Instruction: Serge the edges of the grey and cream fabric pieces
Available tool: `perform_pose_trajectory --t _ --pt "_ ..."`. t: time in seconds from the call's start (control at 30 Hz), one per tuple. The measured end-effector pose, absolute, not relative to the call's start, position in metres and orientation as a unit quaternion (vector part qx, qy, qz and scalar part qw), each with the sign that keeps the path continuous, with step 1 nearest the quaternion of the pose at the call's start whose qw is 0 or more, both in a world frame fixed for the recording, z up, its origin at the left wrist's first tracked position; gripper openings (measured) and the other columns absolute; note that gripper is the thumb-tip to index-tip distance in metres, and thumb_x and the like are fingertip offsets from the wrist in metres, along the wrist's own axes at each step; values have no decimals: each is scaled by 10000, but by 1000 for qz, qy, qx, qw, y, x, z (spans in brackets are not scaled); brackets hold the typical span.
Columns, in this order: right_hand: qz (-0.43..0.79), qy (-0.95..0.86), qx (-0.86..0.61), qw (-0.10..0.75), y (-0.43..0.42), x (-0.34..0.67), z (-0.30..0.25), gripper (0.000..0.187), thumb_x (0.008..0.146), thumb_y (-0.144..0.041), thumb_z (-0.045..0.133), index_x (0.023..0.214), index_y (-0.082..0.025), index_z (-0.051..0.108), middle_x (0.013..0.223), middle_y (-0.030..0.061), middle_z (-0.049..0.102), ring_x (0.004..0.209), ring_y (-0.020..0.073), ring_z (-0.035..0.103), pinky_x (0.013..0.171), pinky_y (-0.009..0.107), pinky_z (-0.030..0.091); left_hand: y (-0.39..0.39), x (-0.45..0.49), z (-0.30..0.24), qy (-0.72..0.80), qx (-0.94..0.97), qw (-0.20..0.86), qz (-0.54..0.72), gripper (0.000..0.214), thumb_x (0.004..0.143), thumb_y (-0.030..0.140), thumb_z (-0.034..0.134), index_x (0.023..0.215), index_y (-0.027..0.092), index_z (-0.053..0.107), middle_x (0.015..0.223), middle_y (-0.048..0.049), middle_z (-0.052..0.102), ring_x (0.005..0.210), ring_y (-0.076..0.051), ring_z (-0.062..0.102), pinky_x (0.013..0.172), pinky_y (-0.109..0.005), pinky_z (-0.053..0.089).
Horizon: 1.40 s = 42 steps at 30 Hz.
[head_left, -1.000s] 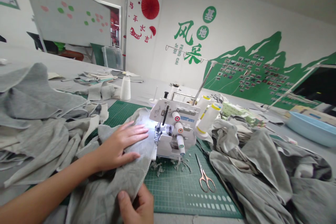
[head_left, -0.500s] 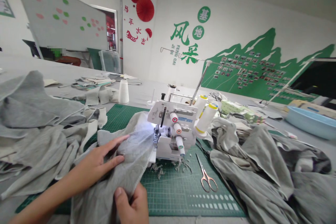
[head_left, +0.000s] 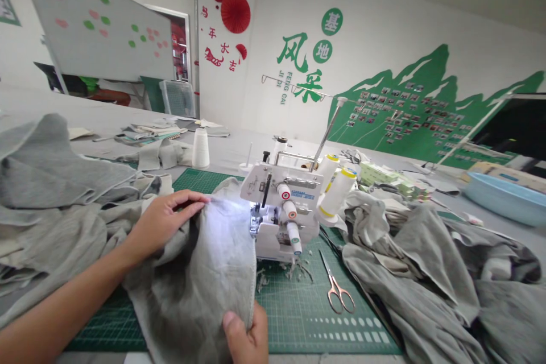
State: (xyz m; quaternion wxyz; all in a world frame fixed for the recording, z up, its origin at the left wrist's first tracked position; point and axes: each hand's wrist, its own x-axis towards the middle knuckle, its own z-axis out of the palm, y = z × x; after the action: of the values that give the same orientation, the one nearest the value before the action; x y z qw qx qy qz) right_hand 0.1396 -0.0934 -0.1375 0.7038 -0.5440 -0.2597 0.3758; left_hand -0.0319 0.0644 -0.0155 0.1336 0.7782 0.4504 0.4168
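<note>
Your left hand (head_left: 164,222) has slid up the cloth and your right hand (head_left: 247,336) has moved toward the machine, so the grey knit cloth (head_left: 200,290) now bellies up in a loose fold, its right edge running down beside the presser foot (head_left: 256,222) of the white overlocker (head_left: 273,182).

From your head camera, your left fingers (head_left: 187,198) lie close together over the top fold. Your thumb is hidden, so you can't tell whether they pinch. Your right thumb (head_left: 232,330) presses the lower edge, with the fingers out of sight behind the cloth, and that hand seems to grip it.

You have loose trimmings (head_left: 298,270) on the green cutting mat (head_left: 290,324) near the foot, and gold-handled scissors (head_left: 336,298) lie open-bladed to your right. More grey cloth is heaped at your left (head_left: 55,182) and your right (head_left: 409,273). You can't tell from here how much of any piece is stitched.
</note>
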Motion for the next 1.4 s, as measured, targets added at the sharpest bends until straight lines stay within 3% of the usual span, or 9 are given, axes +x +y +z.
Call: perform_pose_trajectory --t 0.23,0.33,0.47,0.57,0.63,0.87,1.0,1.1,1.4 --pt "392 -329 -518 686 -87 139 -140 462 751 -630 684 677 -182 769 640 43 679 651 210 583 641 301 471 53 -11 -14 421 798 26 429 244 915 340 546 992 216 742 1088 -91 700 1067 -284 610 1008 -457 426" --pt "396 -349 -520 671 -86 139 -144 462 784 -605 650 663 -171 751 619 32 638 626 190 530 613 285 439 30 0 -13 312 855 -15 414 162 915 310 620 1030 236 706 1121 -64 674 1121 -260 568 1020 -419 409" --pt "417 -388 -498 654 -85 142 -150 470 835 -572 585 641 -158 698 576 -8 512 578 145 414 557 250 369 13 14 -16 218 915 55 335 191 861 306 719 1018 223 649 1099 -46 673 1121 -249 550 1038 -404 386" --pt "421 -411 -492 642 -83 143 -150 486 845 -575 577 603 -160 652 569 -23 460 574 135 381 538 237 342 10 21 -17 200 909 110 349 50 919 162 617 922 208 634 957 -29 685 1020 -211 578 1016 -391 401" --pt "404 -411 -494 651 -83 142 -148 491 853 -588 578 639 -159 682 581 -14 500 584 143 413 554 241 370 7 22 -12 169 907 158 352 138 945 129 559 861 205 638 882 -26 679 951 -195 592 971 -366 441" --pt "370 -398 -504 671 -85 138 -143 601 838 -705 551 673 -160 743 594 21 602 597 174 505 577 262 434 -5 3 12 135 878 418 191 281 934 412 622 729 238 701 736 -6 690 773 -188 660 769 -283 558" --pt "350 -353 -544 676 -89 137 -142 581 812 -716 590 764 -166 769 703 56 678 688 215 570 664 301 487 11 -1 -10 233 882 193 362 167 950 328 596 996 241 731 951 -33 743 950 -222 669 908 -330 529" --pt "361 -367 -536 669 -90 138 -140 561 846 -687 569 752 -171 767 655 43 645 658 202 544 621 282 466 22 1 -25 195 922 57 330 288 934 304 626 1215 254 671 1215 -59 708 1164 -254 616 1072 -401 441" --pt "366 -383 -521 669 -90 139 -142 636 878 -707 505 650 -154 721 606 26 581 614 167 482 591 255 403 29 -1 -29 192 940 9 280 457 922 389 630 1359 271 572 1362 -59 636 1229 -259 599 1157 -460 338"
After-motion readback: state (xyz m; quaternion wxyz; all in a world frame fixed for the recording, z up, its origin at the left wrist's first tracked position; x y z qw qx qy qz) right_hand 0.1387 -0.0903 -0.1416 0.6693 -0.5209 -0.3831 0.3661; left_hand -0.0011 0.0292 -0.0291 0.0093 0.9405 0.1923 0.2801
